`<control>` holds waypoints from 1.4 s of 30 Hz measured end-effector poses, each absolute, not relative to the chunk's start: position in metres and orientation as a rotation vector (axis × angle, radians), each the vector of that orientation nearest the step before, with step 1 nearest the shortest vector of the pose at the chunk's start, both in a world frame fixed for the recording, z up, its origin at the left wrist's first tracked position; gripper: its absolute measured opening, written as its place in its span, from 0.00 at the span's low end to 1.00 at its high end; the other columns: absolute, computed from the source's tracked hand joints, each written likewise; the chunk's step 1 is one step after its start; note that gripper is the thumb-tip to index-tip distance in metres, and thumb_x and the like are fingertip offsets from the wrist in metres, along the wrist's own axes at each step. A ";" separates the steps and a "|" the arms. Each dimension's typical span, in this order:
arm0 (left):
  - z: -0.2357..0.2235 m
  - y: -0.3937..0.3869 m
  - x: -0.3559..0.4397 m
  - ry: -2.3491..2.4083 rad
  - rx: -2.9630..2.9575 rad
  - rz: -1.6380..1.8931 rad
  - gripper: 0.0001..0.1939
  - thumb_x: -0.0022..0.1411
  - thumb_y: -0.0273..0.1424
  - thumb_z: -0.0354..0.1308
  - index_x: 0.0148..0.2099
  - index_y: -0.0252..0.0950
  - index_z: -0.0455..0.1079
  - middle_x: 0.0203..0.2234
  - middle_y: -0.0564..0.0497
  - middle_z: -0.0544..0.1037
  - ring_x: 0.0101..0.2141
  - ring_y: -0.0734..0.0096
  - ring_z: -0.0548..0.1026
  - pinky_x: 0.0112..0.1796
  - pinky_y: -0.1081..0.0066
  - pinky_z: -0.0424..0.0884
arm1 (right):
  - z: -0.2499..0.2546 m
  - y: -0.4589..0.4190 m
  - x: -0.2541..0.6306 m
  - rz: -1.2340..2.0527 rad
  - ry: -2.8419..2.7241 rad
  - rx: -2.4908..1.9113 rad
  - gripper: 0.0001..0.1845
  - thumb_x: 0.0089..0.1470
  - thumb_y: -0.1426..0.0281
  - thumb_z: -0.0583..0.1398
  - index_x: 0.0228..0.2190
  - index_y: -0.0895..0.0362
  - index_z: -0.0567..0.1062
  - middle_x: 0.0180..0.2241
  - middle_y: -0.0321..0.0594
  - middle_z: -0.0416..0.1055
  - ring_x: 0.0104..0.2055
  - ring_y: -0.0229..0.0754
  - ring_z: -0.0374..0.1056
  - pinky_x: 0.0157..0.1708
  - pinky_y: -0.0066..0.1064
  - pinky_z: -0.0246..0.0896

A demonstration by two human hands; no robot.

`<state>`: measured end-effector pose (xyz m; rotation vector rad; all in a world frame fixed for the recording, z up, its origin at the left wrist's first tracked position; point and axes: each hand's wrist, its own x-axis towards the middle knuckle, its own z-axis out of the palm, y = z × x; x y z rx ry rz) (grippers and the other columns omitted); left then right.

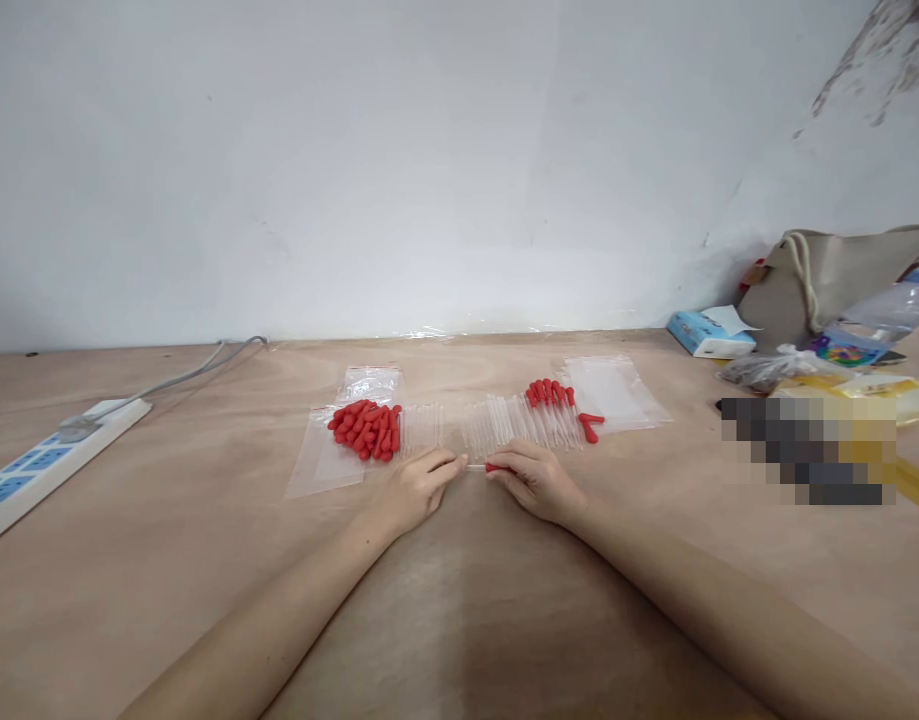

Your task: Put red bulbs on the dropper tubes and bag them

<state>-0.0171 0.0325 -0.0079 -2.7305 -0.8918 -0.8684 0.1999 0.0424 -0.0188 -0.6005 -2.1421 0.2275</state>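
Now the tube (476,467), right between the 2 hands, long axis running side to side! Left hand (423,488) pinches 1 end, right hand (535,482) pinches the red bulb (492,467) in line with it; whether it's seated, can't tell. Neither hand's clearly nearer. Just beyond, 2 rows of tubes (421,426); bulb pile (365,428) beyond the left.

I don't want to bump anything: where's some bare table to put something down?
Bare wood shows between the power strip and the left-side plastic bags, and between the two forearms. It's crowded just beyond the left hand and right hand, with red bulbs and clear tubes, and at far right, around the tissue pack and grey bag.
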 end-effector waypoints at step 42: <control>-0.015 0.029 -0.013 -0.921 -2.683 -1.081 0.08 0.60 0.28 0.51 0.40 0.35 0.70 0.24 0.51 0.72 0.27 0.73 0.66 0.32 0.70 0.62 | -0.014 0.046 0.207 0.107 -2.296 -0.769 0.07 0.54 0.66 0.54 0.30 0.57 0.70 0.25 0.38 0.70 0.30 0.38 0.62 0.35 0.34 0.49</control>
